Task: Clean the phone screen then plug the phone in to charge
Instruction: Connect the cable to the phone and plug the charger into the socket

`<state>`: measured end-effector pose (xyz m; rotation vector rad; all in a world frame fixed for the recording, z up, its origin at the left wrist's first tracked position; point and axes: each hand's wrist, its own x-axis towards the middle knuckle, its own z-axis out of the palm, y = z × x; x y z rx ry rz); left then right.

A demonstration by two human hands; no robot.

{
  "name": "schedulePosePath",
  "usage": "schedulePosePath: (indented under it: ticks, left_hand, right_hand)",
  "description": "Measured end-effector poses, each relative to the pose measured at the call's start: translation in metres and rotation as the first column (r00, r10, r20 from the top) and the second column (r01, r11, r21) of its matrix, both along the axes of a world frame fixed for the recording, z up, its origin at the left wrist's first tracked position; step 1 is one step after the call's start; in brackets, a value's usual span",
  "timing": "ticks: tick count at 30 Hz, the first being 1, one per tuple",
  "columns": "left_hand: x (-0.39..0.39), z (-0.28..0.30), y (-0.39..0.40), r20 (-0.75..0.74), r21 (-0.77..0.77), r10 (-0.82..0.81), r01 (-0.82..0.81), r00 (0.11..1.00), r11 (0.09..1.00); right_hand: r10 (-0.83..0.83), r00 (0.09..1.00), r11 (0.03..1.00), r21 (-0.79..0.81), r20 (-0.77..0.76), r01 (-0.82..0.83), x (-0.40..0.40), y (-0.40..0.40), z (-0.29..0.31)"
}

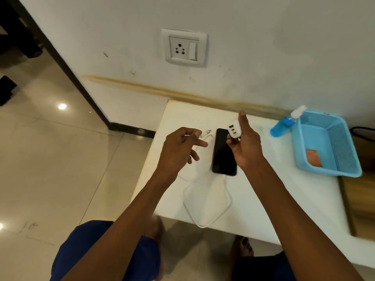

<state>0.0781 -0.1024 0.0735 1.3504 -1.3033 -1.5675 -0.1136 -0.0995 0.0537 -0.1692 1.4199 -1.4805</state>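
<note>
We saw the phone (224,152) lying flat on the table (263,189) between our hands, its cable (207,207) plugged in. Our right hand (246,142) gripped the white charger (235,129); our left hand (178,147) pinched the cable's free end. A blue basket (326,145) stood beyond the right hand.

Domestic interior, probably a home or lodging room. Polished beige floor tiles (50,159) meet a scuffed white wall (263,47) with dark skirting (129,127). A wall socket with switch (184,47) sits above the far edge of a low white counter (263,199); a blue plastic basket (326,145) occupies its right end.
</note>
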Motion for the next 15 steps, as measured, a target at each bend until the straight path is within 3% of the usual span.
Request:
schedulePosePath:
  ticks: [4,8,15]
  left_hand:
    - [-0.019,0.0,0.005,-0.133,0.117,-0.109,0.125,0.985,0.985]
    - [-0.039,0.001,0.013,-0.205,0.196,-0.234,0.274,0.95,0.942]
    - [-0.074,0.0,0.021,-0.22,0.271,-0.195,0.252,0.956,0.929]
  right_hand:
    - [-0.016,0.996,0.998,0.054,0.082,0.012,-0.026,0.016,-0.003]
    - [0.015,0.99,1.0,-0.026,0.141,-0.012,-0.046,0.027,-0.004]
    - [0.119,0.977,0.987,-0.124,0.174,-0.099,-0.066,0.037,-0.007]
